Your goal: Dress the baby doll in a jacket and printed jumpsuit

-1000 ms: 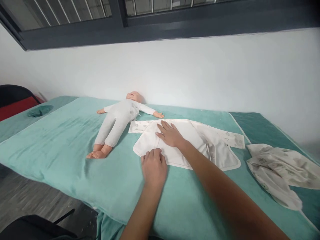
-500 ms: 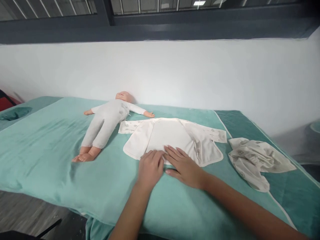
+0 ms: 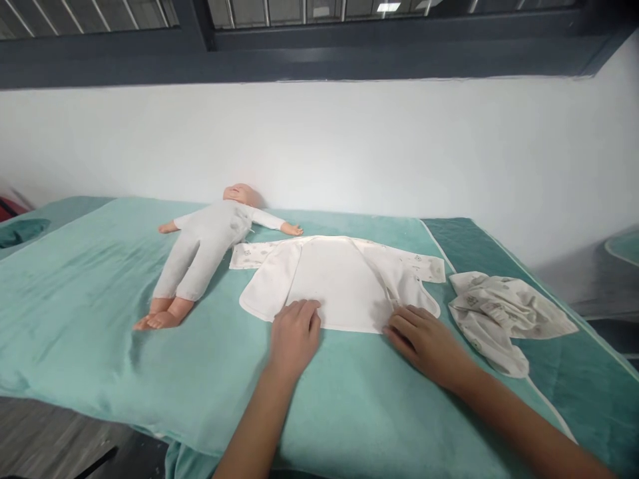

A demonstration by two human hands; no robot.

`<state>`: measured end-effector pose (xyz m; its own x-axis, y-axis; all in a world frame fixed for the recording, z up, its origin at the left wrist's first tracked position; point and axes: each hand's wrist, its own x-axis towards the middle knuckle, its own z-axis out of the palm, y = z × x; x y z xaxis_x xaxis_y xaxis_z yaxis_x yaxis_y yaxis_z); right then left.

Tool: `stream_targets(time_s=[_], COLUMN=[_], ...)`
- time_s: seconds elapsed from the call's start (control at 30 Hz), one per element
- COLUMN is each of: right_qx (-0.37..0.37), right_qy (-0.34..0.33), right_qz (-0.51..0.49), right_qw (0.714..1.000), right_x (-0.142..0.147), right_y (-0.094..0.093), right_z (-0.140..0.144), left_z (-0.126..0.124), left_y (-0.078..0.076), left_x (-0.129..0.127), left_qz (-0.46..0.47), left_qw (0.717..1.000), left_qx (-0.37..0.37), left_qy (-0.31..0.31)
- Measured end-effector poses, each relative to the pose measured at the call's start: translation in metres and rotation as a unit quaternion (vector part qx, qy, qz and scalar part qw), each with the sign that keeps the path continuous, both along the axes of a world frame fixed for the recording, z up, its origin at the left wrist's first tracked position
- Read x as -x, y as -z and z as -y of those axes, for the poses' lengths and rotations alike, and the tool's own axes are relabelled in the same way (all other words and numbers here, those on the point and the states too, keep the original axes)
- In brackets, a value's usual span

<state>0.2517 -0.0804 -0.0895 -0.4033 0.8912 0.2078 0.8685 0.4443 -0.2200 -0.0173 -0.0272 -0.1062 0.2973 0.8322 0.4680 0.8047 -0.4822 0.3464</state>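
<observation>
Head view, left hand [image 3: 293,338], right hand [image 3: 426,341] flat on white garment [image 3: 339,283] hem

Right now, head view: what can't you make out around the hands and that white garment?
- Left hand: palm side faces the sheet; whether the fingers pinch the white garment hem is hidden.
- Right hand: same, its fingertips cover the hem.
- Garment fastenings: too small.
- Crumpled printed cloth: bunched, shape unclear.
- Teal sheet: near edge cut off by the frame's bottom.
</observation>
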Motion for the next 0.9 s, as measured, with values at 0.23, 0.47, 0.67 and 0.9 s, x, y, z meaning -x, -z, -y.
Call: stream_targets(time_s=[0.23,0.47,0.67,0.9], right_qx=[-0.018,0.0,0.005,-0.053], right_qy=[0.194,0.322,0.359,0.363], right_qz=[-0.197,-0.165,-0.122,-0.067], right_qw=[0.961,0.932,0.925,0.928], right_x=[-0.027,-0.04,-0.038,-0.036], right_y=[-0.008,0.006,0.016,0.015], right_z=[-0.068,-0.161,-0.171,-0.173], left_z=[-0.001,-0.001,-0.002,-0.003], left_y=[0.0,0.0,0.0,-0.002], left_x=[-0.001,-0.001,-0.001,-0.003], left_qz=[-0.007,0.001,0.011,0.018], left_qw=[1.0,0.999,0.999,0.998], left_qx=[0.022,0.045,0.045,0.045], left_qy=[-0.007,-0.02,-0.024,-0.032])
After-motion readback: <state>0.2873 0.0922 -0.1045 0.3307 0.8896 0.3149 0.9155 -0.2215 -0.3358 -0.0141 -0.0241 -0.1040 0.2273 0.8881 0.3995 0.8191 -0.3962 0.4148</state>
